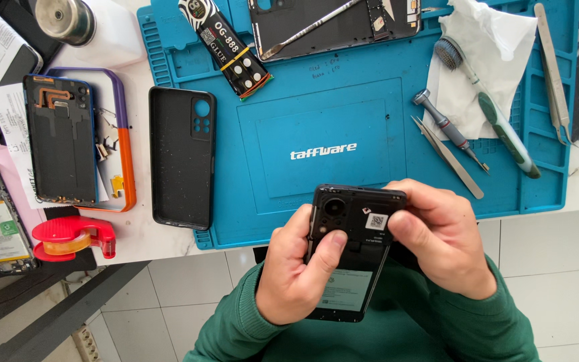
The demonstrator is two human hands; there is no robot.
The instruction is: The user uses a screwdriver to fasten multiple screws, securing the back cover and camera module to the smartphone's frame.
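I have both hands closed on the opened phone [351, 251], which sits between them, held out over my lap just short of the near edge of the blue work mat [330, 161]. My left hand [296, 271] wraps the phone's left long edge from below, fingers curled behind it and the thumb lying across the exposed back, its tip just under the camera block. My right hand [440, 234] clamps the opposite upper corner, thumb pressed on the face beside a small square label, the other fingers folded over the top right edge. Neither hand is open; both are shut on the same thing.

The phone's long axis runs away from me, slightly tilted, camera end farthest out and the lower end pointing back at my green sleeves. The two thumbs face each other across the upper third, near but apart.

Outward beyond my fingertips, across the mat: a pair of tweezers [447, 157] and a small screwdriver [447, 128] lie ahead and to the right of my right hand, well apart from it. Ahead and left of my left hand rests a black phone case [182, 157], nearer to that hand, and farther left a red tape dispenser [72, 238].
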